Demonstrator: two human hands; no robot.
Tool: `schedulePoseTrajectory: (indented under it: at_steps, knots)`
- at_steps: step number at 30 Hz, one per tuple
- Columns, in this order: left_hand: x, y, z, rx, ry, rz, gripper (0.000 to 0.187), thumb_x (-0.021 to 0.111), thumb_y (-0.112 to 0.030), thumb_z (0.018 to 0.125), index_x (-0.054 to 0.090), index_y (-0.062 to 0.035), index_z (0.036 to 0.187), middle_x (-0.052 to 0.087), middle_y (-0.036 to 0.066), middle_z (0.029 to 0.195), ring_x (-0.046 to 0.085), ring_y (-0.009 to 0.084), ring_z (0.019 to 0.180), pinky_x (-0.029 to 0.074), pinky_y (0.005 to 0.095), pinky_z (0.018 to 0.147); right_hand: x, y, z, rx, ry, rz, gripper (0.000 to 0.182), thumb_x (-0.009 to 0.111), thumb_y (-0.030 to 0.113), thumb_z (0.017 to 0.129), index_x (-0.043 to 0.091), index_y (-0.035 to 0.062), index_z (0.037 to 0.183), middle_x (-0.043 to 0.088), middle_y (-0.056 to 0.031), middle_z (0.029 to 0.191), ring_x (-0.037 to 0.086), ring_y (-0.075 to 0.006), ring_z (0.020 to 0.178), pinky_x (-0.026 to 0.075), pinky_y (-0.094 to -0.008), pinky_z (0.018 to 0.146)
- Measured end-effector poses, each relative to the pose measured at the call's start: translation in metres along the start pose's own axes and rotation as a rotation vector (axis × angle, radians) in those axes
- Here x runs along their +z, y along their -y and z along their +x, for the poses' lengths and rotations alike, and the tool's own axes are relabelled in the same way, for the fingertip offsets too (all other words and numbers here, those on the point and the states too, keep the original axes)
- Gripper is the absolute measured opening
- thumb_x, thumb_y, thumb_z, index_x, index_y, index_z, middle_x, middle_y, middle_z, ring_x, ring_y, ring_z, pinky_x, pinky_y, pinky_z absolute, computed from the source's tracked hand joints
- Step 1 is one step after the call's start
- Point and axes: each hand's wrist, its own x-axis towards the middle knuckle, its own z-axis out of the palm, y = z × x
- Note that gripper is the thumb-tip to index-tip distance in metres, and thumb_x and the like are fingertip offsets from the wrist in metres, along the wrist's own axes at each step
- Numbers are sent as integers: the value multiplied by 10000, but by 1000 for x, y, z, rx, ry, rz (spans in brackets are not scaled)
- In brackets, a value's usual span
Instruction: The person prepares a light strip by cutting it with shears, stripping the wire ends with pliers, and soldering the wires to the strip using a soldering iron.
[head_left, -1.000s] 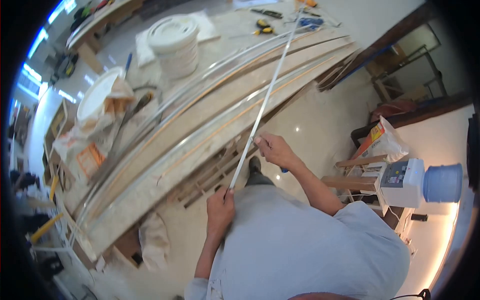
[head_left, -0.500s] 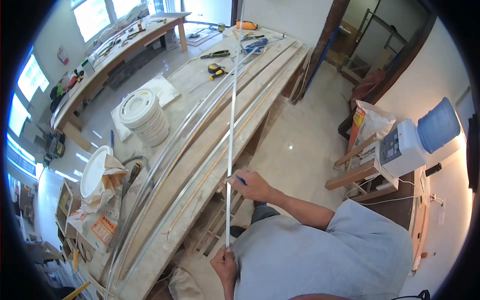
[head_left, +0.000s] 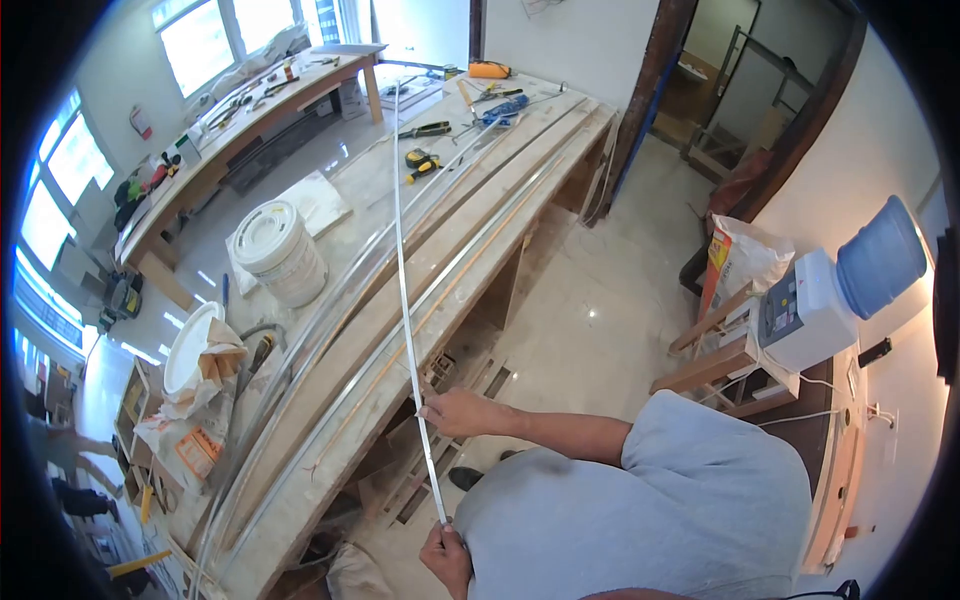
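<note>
A long thin white strip (head_left: 404,290) runs from low near the body up across the workbench (head_left: 350,165). Its lower end is in my left hand (head_left: 446,562), whose fingers are closed on it near the shirt. Farther up, my right hand (head_left: 455,413) pinches the same strip beside the bench's near edge. Beneath and beside the strip, long metal strips (head_left: 330,315) and wooden boards (head_left: 375,320) lie lengthwise on the bench. The strip's far end reaches past the yellow and black tape measure (head_left: 421,163).
On the bench are a white bucket (head_left: 281,253), a paper bag (head_left: 200,440), blue-handled tools (head_left: 503,108) and an orange case (head_left: 489,70). A water dispenser (head_left: 810,300) stands at right. At the far left edge, part of another person (head_left: 75,450) shows.
The strip's far end has swung left, and both hands have shifted slightly left and down with it. Part of another person has appeared at the left edge. The view has shifted a little.
</note>
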Motion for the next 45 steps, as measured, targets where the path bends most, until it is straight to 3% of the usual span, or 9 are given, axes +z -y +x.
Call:
schedulePoseTrajectory:
  at_steps: [7, 13, 23, 26, 29, 31, 41, 43, 45]
  knots:
    - [25, 6, -17, 41, -98, 132, 260, 597, -158, 958, 571, 43, 795, 456, 175, 616, 383, 197, 577, 388, 404, 551, 22, -1, -57, -225, 202, -162, 337, 465, 298, 1038, 676, 37, 1066, 690, -262, 967, 651, -485, 942, 496, -586, 844]
    - [35, -2, -24, -41, -124, 9, 179, 635, -144, 957, 719, 12, 979, 458, 97, 583, 409, 127, 558, 390, 340, 543, 6, 18, -77, -278, 43, -208, 210, 516, 156, 978, 640, -9, 1014, 667, -218, 849, 677, -425, 729, 546, -519, 624]
    - [37, 10, -18, 33, -138, -11, 179, 624, -155, 958, 710, 2, 949, 492, 146, 604, 455, 183, 552, 408, 364, 561, 35, 30, -118, -184, 108, -185, 330, 507, 295, 1038, 608, -10, 962, 663, -289, 757, 647, -519, 756, 510, -597, 676]
    - [34, 10, -17, 44, -107, 13, 210, 610, -147, 984, 718, 32, 959, 512, 11, 618, 449, 94, 598, 394, 318, 564, 34, 44, -124, -108, 150, -222, 337, 500, 293, 1041, 599, -14, 945, 666, -290, 767, 649, -519, 768, 510, -605, 688]
    - [25, 5, -15, 108, -126, 62, 209, 621, -157, 976, 689, 27, 902, 522, 70, 602, 457, 138, 571, 399, 350, 567, 39, 53, -123, -119, 93, -276, 335, 491, 299, 1046, 598, -1, 944, 668, -289, 764, 656, -510, 765, 511, -611, 691]
    - [17, -1, -15, 50, -63, 95, 216, 599, -193, 957, 685, -2, 906, 611, 255, 739, 596, 466, 700, 453, 490, 639, 45, 60, -130, -67, 109, -306, 328, 488, 297, 1047, 599, 1, 957, 666, -290, 749, 660, -507, 751, 519, -607, 683]
    - [5, 5, -12, 83, -11, 107, 222, 594, -184, 954, 669, 10, 878, 612, 266, 742, 604, 479, 720, 449, 519, 656, 70, 53, -134, 2, -33, -244, 287, 498, 268, 1030, 594, 5, 966, 665, -282, 728, 666, -507, 749, 524, -618, 697]
    - [10, 15, -7, 184, -72, 124, 270, 606, -184, 967, 636, 40, 819, 534, 174, 602, 481, 248, 534, 405, 413, 567, 74, 57, -142, -42, 62, -330, 296, 501, 276, 1032, 603, 5, 969, 665, -282, 726, 667, -508, 743, 525, -617, 697]
    - [10, 16, -6, 165, -60, 96, 272, 607, -186, 965, 638, 41, 817, 539, 158, 595, 486, 224, 537, 410, 406, 567, 71, 58, -134, -5, 20, -315, 297, 505, 280, 1031, 609, 7, 975, 666, -282, 729, 669, -504, 742, 527, -615, 700]
